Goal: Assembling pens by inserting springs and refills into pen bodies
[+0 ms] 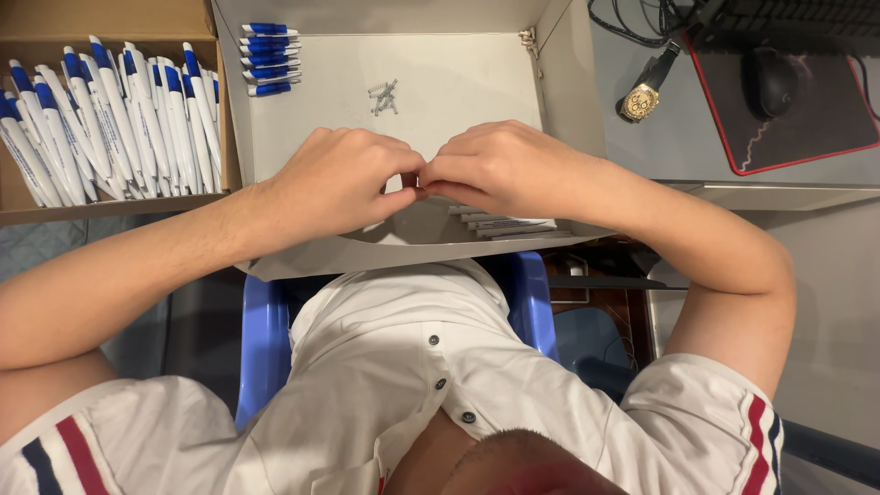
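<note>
My left hand (344, 179) and my right hand (500, 167) meet fingertip to fingertip over a shallow grey cardboard tray (312, 119). The fingers are pinched together on something small that they hide, so I cannot tell what it is. A little heap of small metal springs (383, 97) lies on the tray floor beyond the hands. A row of blue pen parts (269, 60) sits in the tray's far left corner. A few white pen barrels (509, 223) lie just under my right wrist.
A brown cardboard box (27, 32) at the left holds several white and blue pens (110, 119). At the right are a gold wristwatch (641, 101), a black mouse (772, 81) on a red-edged mouse pad (825, 119), and a keyboard (797, 14). Below is a blue chair (261, 339).
</note>
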